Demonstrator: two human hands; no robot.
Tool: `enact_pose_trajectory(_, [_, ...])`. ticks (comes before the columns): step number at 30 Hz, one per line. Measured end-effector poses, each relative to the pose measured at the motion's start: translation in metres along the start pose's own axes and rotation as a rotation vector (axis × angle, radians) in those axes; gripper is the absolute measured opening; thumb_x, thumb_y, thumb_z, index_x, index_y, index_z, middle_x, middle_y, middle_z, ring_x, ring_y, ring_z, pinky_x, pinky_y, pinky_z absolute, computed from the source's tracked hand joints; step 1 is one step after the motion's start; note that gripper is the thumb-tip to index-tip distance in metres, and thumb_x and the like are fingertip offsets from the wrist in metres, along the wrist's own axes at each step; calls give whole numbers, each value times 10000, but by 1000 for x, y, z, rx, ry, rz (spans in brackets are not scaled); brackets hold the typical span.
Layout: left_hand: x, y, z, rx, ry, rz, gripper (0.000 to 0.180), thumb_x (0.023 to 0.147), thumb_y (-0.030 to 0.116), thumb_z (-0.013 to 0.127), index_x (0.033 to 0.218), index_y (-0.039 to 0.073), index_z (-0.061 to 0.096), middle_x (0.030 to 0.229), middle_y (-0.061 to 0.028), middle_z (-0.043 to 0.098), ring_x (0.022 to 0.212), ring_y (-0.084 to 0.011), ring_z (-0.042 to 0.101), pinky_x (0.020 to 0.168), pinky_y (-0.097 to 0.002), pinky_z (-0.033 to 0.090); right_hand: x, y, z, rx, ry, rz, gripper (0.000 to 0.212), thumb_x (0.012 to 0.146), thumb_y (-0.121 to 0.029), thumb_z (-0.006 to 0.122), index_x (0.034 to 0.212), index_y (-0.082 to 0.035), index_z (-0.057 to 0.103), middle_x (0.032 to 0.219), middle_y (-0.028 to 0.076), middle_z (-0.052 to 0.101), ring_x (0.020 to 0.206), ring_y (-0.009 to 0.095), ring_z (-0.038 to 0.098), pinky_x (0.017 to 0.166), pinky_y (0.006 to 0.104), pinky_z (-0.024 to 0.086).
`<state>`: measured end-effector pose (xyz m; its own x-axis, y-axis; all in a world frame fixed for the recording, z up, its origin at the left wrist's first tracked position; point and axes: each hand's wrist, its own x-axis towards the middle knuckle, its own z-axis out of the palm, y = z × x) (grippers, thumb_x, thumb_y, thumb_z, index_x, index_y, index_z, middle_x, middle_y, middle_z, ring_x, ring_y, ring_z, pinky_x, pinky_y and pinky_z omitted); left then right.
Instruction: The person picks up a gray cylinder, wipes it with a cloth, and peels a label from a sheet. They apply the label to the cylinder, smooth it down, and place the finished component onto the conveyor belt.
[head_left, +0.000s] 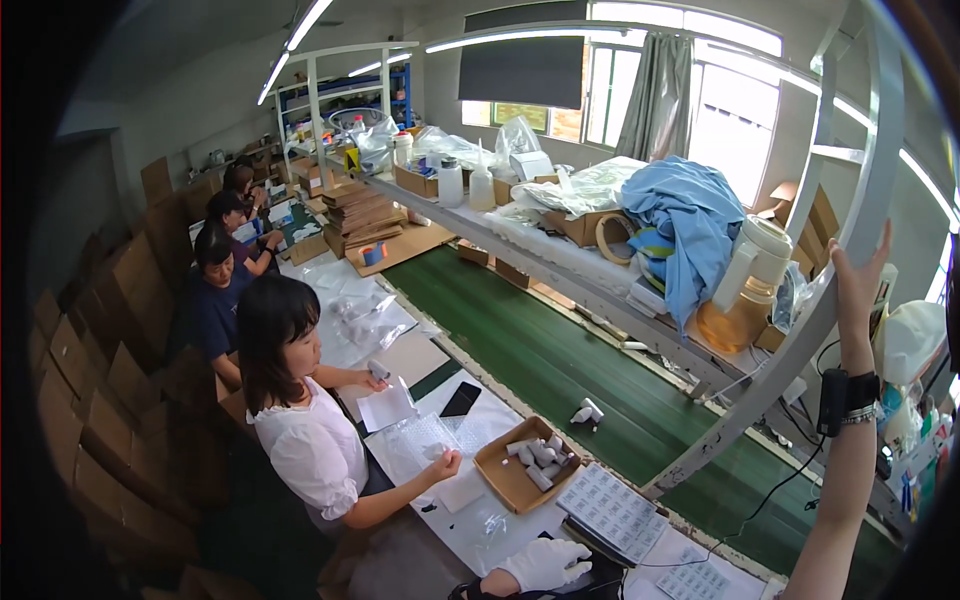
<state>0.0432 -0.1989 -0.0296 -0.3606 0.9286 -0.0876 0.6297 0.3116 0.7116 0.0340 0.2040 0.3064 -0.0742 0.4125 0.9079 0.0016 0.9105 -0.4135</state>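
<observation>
My left hand (545, 565), in a white glove, lies at the lower edge beside a dark flat object whose kind I cannot make out. Its fingers stretch to the right and look empty. My bare right hand (862, 268) is raised at the far right against a white shelf post (775, 405), thumb and a straight finger spread apart; other fingers are hidden. A black device (832, 402) with a cable is strapped to that wrist. Sticker sheets (612, 512) with printed labels lie close to my gloved hand. Beyond them sits a cardboard tray (510, 487) of small grey-white cylinders.
A co-worker (305, 400) at the left holds a small cylinder and a white card near a black phone (460, 399). A green conveyor belt (500, 320) carries a few cylinders. Above it, a shelf holds a blue cloth (685, 225) and a jug (745, 290). Cardboard boxes line the left.
</observation>
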Motion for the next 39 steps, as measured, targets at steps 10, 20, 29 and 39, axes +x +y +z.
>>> enact_pose_trajectory(10, [7,-2,2,-34,52,75,357,891,372,506,1052,77,625,950,-137,652,866,-311,615,775,-399,484,5,7,0,155,-132,72,395,781,-122,630,1116,-2,457,964,97,604,853,153,598,776,290,460])
enact_pose_trajectory(20, [13,-4,-2,-33,-54,1,358,888,367,508,1049,69,624,956,-142,650,891,-318,610,792,-397,482,-4,1,-3,306,-160,115,428,798,-105,596,1180,18,446,1111,130,585,992,205,600,879,311,448])
enact_pose_trajectory(29, [44,7,-11,9,-99,63,326,879,342,517,1030,74,623,945,-148,647,855,-329,618,768,-419,489,-2,-8,1,111,-203,67,483,825,-124,557,1261,18,408,1214,139,548,1046,214,587,944,323,412])
enact_pose_trajectory(39, [67,19,-6,-41,-119,183,282,866,293,541,1016,68,621,900,-148,647,793,-316,626,736,-414,497,6,29,-2,207,-140,-46,444,821,-175,597,1212,3,487,1180,121,577,1022,189,578,901,297,418])
